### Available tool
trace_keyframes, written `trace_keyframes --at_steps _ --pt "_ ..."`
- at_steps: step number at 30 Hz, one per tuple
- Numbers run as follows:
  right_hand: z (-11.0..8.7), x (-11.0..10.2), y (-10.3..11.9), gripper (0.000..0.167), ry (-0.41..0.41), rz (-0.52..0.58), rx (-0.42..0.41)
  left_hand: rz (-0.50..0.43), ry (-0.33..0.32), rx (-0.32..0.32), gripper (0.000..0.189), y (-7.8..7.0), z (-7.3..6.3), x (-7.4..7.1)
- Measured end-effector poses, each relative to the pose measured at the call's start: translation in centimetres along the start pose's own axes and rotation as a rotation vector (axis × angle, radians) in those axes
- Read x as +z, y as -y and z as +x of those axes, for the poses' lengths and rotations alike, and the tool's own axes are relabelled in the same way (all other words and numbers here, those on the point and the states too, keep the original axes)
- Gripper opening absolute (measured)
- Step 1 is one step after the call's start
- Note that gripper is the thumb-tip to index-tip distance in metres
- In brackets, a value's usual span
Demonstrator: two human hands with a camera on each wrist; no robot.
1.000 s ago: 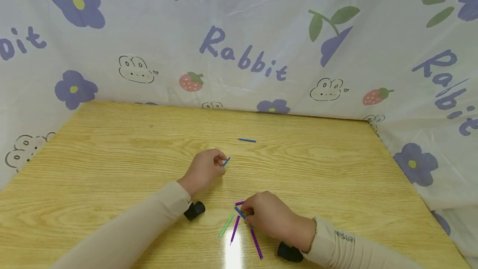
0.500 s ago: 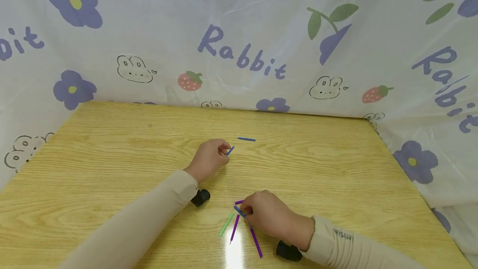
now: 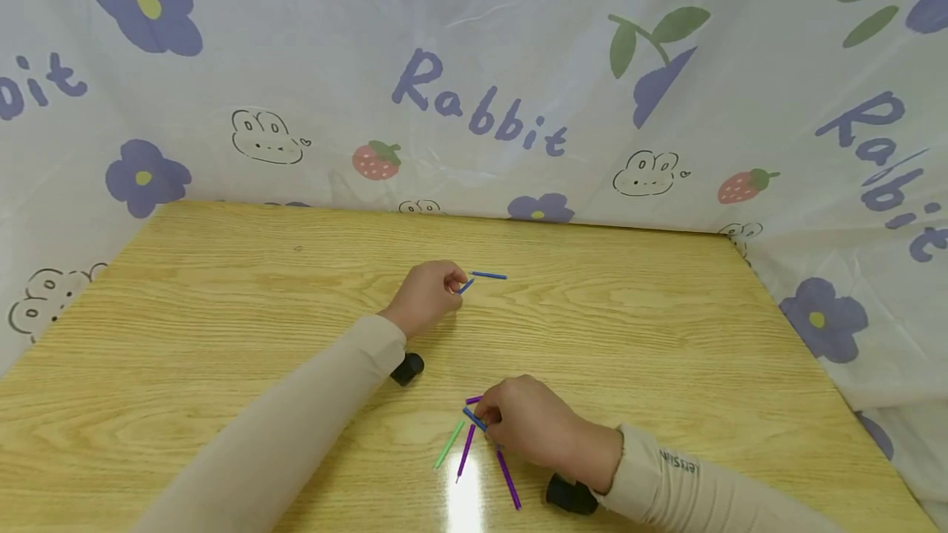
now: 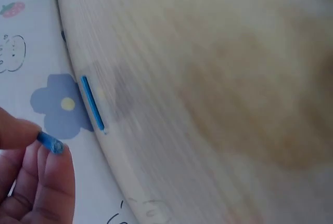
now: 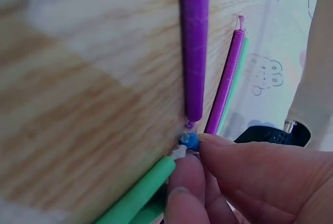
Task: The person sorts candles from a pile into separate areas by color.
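In the head view, my left hand [image 3: 425, 294] pinches a short blue candle [image 3: 466, 286] between thumb and fingers. Its tip points at another blue candle [image 3: 489, 275] lying flat on the table, close by. The left wrist view has the held candle's end [image 4: 50, 143] past the fingertips. Nearer the front, my right hand [image 3: 529, 422] pinches a blue candle [image 3: 475, 419] low over the table. Around that hand lie a green candle [image 3: 448, 444] and purple candles [image 3: 466, 452]. In the right wrist view, only the blue candle's end [image 5: 190, 141] shows, beside a purple candle [image 5: 194, 52] with a wick.
Wood-grain table [image 3: 244, 311] spreads out on both sides of the hands. A white sheet [image 3: 474, 23] printed with flowers and rabbits hangs along the back and sides. Black wrist cameras [image 3: 572, 495] sit under both wrists.
My left hand has moved away from me and slightly right with its blue candle, closer to the one lying at the back. The right hand has stayed in place.
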State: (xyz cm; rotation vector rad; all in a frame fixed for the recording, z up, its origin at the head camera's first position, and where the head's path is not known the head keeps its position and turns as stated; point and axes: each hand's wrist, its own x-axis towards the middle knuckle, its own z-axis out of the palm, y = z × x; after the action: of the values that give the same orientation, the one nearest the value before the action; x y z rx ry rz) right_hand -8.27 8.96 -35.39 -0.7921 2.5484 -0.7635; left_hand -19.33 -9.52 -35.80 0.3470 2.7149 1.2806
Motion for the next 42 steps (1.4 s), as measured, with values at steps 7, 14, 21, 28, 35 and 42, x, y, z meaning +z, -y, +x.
trace_keyframes --at_steps 7,14,21,28,35,42 --pt "0.0 -0.1 0.0 0.016 0.007 -0.004 0.007 0.046 0.036 0.036 0.024 0.0 1.6 0.2" --pt "0.1 -0.1 0.0 0.018 0.02 -0.008 0.026 0.105 0.064 0.05 0.023 -0.3 2.9 0.0" --pt "0.1 -0.1 -0.3 0.018 0.018 -0.007 0.026 0.155 0.1 0.056 0.023 -0.7 4.0 0.1" --pt "0.2 0.0 -0.2 0.02 0.018 -0.003 0.014 0.168 0.131 0.072 0.021 -0.3 5.0 0.3" --pt "0.1 -0.1 -0.2 0.02 0.017 -0.004 0.009 0.208 0.159 0.074 0.022 -0.4 5.6 0.4" --pt "0.2 -0.2 -0.3 0.021 0.024 -0.017 0.014 0.242 0.173 0.093 0.021 -0.3 6.2 0.5"
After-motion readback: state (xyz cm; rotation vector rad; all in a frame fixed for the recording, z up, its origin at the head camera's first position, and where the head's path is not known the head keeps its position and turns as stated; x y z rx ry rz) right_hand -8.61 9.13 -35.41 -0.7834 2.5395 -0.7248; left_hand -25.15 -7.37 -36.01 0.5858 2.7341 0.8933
